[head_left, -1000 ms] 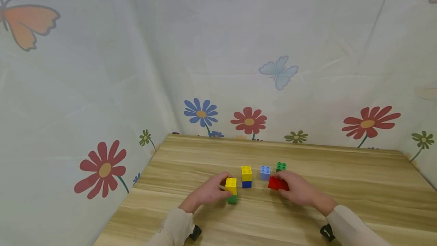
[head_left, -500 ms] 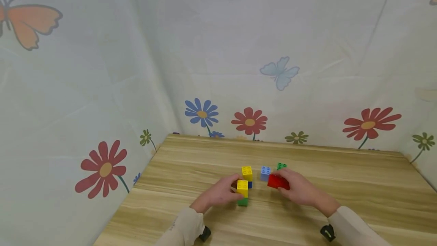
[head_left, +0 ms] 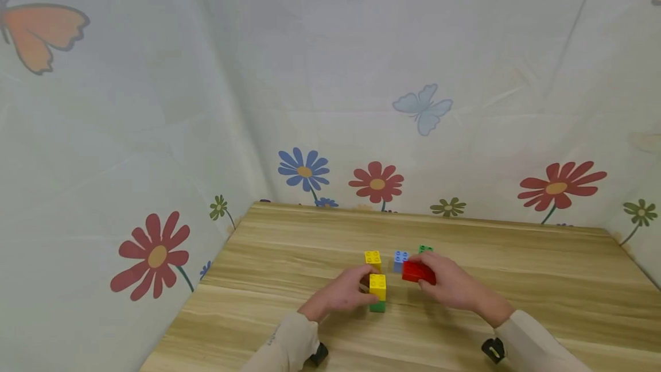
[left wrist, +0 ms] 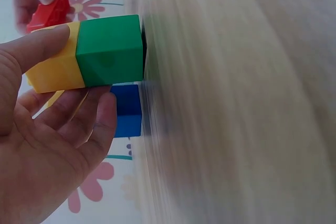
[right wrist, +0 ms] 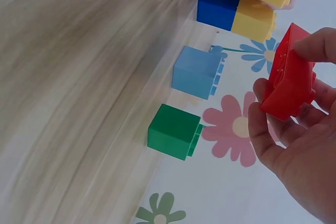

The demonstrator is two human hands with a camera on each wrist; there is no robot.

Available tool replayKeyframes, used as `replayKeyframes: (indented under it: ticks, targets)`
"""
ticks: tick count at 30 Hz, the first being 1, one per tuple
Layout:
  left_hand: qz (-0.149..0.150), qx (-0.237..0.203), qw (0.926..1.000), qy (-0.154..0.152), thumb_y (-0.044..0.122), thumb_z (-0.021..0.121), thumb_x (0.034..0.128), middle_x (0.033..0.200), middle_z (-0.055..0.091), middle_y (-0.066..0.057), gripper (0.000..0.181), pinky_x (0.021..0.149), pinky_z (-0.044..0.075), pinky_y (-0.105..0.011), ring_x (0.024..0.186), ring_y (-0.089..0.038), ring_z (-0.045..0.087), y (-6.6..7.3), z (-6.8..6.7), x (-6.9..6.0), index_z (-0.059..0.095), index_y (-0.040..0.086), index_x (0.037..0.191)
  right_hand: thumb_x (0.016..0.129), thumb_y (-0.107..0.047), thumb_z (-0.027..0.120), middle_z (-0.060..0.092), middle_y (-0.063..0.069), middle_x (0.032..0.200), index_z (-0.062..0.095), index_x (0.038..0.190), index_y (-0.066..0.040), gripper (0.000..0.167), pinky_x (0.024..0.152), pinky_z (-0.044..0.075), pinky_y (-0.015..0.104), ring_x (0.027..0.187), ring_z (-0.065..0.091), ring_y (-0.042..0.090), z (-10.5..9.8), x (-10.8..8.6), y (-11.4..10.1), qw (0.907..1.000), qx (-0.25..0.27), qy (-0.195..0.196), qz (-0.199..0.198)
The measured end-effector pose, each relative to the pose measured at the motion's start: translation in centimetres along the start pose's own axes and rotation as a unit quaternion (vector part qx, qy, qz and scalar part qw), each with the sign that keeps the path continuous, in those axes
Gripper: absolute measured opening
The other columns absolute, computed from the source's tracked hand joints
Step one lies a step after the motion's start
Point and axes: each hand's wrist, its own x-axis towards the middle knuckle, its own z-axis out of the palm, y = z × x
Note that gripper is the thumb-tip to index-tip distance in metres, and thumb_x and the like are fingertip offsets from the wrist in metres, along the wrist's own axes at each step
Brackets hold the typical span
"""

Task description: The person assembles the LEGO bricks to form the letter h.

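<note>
My left hand (head_left: 347,290) grips a two-brick stack between thumb and fingers: a yellow brick (head_left: 377,285) on top of a green brick (left wrist: 110,51). Whether this stack touches the table I cannot tell. Just behind it stands a second stack, a yellow brick (head_left: 372,259) on a dark blue brick (right wrist: 216,8). My right hand (head_left: 453,284) pinches a longer red brick (right wrist: 292,77) and holds it above the table. Beyond the right hand are a light blue brick (right wrist: 194,72) and a single green brick (right wrist: 173,131), partly hidden in the head view.
The bricks are on a wood-grain table (head_left: 310,234). A pale cloth (head_left: 330,73) printed with flowers and butterflies hangs behind the table and along its left side. Dark straps (head_left: 493,350) show at both wrists.
The left hand has moved right with its yellow-and-green stack, which now stands in front of the yellow-and-blue one. The red brick has shifted slightly left and up in the right hand's grip.
</note>
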Motion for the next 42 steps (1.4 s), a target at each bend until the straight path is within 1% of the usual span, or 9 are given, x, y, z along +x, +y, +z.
replayKeyframes:
  ticks: [9, 13, 16, 19, 23, 27, 30, 35, 42]
  targets:
    - [-0.013, 0.000, 0.9999, -0.012, 0.018, 0.073, 0.0843, 0.100, 0.057, 0.012, 0.037, 0.079, 0.049, -0.022, 0.089, -0.005, 0.056, 0.6, 0.6, 0.6, 0.054, 0.018, 0.116, 0.086, -0.010, 0.068, 0.056, -0.002, 0.114, 0.054, 0.125, -0.012, 0.041, 0.080, 0.050, 0.038, 0.094, 0.052, 0.018, -0.1, -0.1, -0.5, 0.9999, 0.010, -0.004, -0.013]
    - [-0.006, -0.002, 0.9999, -0.016, 0.017, 0.073, 0.0844, 0.099, 0.057, 0.011, 0.035, 0.078, 0.049, -0.022, 0.089, -0.005, 0.056, 0.6, 0.9, 0.8, 0.053, 0.017, 0.114, 0.086, -0.009, 0.068, 0.056, 0.000, 0.115, 0.054, 0.124, -0.011, 0.041, 0.079, 0.050, 0.037, 0.094, 0.053, 0.017, 0.0, 0.0, -0.6, 0.9995, 0.006, 0.001, -0.030]
    - [0.002, -0.007, 0.9998, -0.019, 0.016, 0.072, 0.0846, 0.099, 0.058, 0.011, 0.035, 0.078, 0.049, -0.022, 0.089, -0.005, 0.056, 0.6, 1.0, 0.9, 0.053, 0.016, 0.114, 0.086, -0.010, 0.068, 0.056, -0.001, 0.115, 0.054, 0.124, -0.012, 0.041, 0.078, 0.050, 0.036, 0.094, 0.053, 0.017, 0.0, 0.0, -0.7, 0.9994, 0.004, 0.001, -0.034]
    - [0.001, -0.009, 0.9997, -0.021, 0.016, 0.073, 0.0844, 0.099, 0.058, 0.011, 0.035, 0.078, 0.049, -0.022, 0.089, -0.005, 0.056, 0.7, 1.1, 0.9, 0.054, 0.016, 0.114, 0.085, -0.011, 0.069, 0.055, -0.003, 0.117, 0.054, 0.124, -0.014, 0.042, 0.078, 0.051, 0.035, 0.096, 0.052, 0.017, 0.0, 0.1, -0.7, 0.9995, 0.004, -0.003, -0.031]
    - [-0.006, -0.006, 0.9998, -0.021, 0.017, 0.073, 0.0842, 0.099, 0.058, 0.012, 0.035, 0.079, 0.048, -0.023, 0.088, -0.005, 0.055, 0.9, 1.2, 0.8, 0.054, 0.019, 0.113, 0.085, -0.010, 0.070, 0.054, -0.005, 0.118, 0.054, 0.124, -0.016, 0.043, 0.079, 0.051, 0.035, 0.097, 0.052, 0.016, 0.1, 0.2, -0.9, 0.9995, 0.007, -0.006, -0.031]
    - [-0.009, -0.009, 0.9997, -0.018, 0.017, 0.073, 0.0837, 0.099, 0.058, 0.012, 0.036, 0.078, 0.049, -0.022, 0.088, -0.005, 0.055, 1.1, 1.3, 0.8, 0.054, 0.019, 0.114, 0.084, -0.009, 0.070, 0.055, -0.004, 0.118, 0.054, 0.124, -0.015, 0.043, 0.079, 0.052, 0.036, 0.097, 0.052, 0.016, 0.1, 0.3, -1.1, 0.9992, 0.007, -0.004, -0.038]
    - [-0.009, -0.016, 0.9997, -0.016, 0.016, 0.074, 0.0833, 0.098, 0.058, 0.011, 0.036, 0.078, 0.049, -0.022, 0.087, -0.005, 0.056, 1.1, 1.3, 0.8, 0.054, 0.017, 0.114, 0.085, -0.010, 0.070, 0.055, -0.003, 0.119, 0.055, 0.124, -0.014, 0.042, 0.079, 0.052, 0.035, 0.096, 0.053, 0.015, 0.1, 0.4, -1.3, 0.9991, 0.008, -0.006, -0.042]
    - [-0.011, -0.016, 0.9997, -0.015, 0.016, 0.074, 0.0834, 0.099, 0.059, 0.011, 0.036, 0.078, 0.049, -0.022, 0.088, -0.005, 0.056, 1.0, 1.4, 0.8, 0.054, 0.017, 0.114, 0.085, -0.012, 0.070, 0.054, -0.006, 0.117, 0.055, 0.125, -0.016, 0.043, 0.079, 0.051, 0.032, 0.095, 0.052, 0.014, 0.2, 0.5, -1.5, 0.9989, 0.009, -0.014, -0.044]
    - [-0.014, -0.016, 0.9997, -0.012, 0.019, 0.074, 0.0833, 0.101, 0.059, 0.012, 0.037, 0.080, 0.048, -0.022, 0.089, -0.004, 0.055, 1.0, 1.4, 0.8, 0.054, 0.019, 0.115, 0.084, -0.014, 0.071, 0.054, -0.006, 0.115, 0.055, 0.126, -0.017, 0.044, 0.079, 0.051, 0.033, 0.094, 0.052, 0.014, 0.4, 0.6, -1.8, 0.9986, 0.009, -0.020, -0.049]
